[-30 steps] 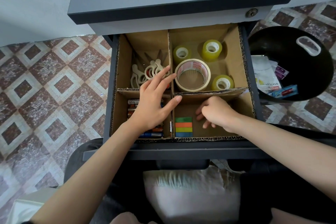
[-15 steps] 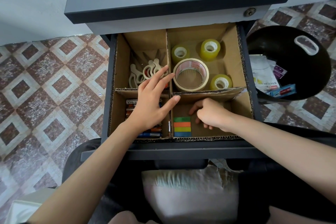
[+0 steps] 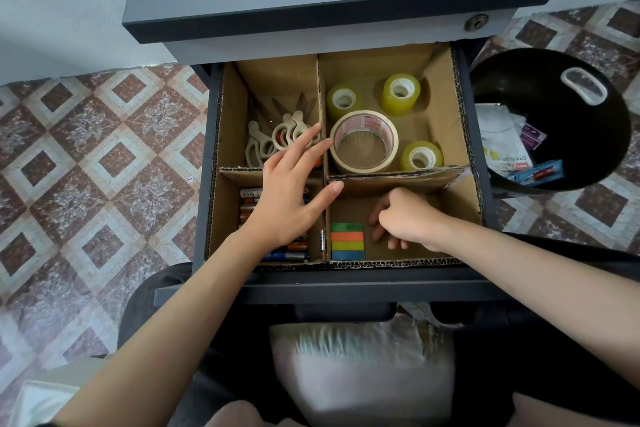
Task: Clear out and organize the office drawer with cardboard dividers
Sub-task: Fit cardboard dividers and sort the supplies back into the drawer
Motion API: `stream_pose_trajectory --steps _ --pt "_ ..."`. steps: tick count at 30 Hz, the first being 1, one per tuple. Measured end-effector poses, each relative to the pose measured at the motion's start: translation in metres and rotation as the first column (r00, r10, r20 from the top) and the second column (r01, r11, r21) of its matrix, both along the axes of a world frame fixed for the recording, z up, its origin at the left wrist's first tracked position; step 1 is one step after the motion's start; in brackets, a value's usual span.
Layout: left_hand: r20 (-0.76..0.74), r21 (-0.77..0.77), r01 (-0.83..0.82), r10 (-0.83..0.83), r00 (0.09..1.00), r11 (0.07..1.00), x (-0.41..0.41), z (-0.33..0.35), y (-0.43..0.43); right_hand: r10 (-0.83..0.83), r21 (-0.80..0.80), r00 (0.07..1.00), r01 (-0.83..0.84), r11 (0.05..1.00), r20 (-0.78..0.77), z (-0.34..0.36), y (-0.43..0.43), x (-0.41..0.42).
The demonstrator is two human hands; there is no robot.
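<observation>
The top battery (image 3: pixel 252 191) in the near-left compartment shows the letters "S E" on its pale end. In the black bin (image 3: pixel 554 87), a white packet (image 3: pixel 502 146) carries red print that looks like "STAPLER". Red print on the big tape roll (image 3: pixel 363 125) core is too small to read

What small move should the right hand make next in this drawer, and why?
Probably lift the right hand out: the green, orange, yellow and blue sticky strips lie flat beside it in the near-right cardboard compartment, apparently placed.
</observation>
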State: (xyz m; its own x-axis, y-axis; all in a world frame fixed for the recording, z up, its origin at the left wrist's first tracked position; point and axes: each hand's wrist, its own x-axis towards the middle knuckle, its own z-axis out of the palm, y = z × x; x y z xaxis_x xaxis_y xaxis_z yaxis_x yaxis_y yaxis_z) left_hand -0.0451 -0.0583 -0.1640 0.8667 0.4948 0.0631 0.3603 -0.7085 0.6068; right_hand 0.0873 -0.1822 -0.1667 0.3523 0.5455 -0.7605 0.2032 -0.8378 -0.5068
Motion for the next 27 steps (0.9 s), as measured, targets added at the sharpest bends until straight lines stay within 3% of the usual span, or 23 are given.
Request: stream_pose_trajectory --steps 9,27 --pt "0.004 0.004 -0.005 0.005 1.000 1.000 0.0003 0.0000 -0.0005 0.007 -0.020 0.993 -0.009 1.000 -0.119 -0.0012 0.0023 -0.0044" --pt "0.002 0.019 0.008 -0.008 1.000 1.000 0.0003 0.0009 -0.0003 0.147 -0.094 0.981 -0.160 0.983 -0.128 -0.0068 0.0055 -0.0022"
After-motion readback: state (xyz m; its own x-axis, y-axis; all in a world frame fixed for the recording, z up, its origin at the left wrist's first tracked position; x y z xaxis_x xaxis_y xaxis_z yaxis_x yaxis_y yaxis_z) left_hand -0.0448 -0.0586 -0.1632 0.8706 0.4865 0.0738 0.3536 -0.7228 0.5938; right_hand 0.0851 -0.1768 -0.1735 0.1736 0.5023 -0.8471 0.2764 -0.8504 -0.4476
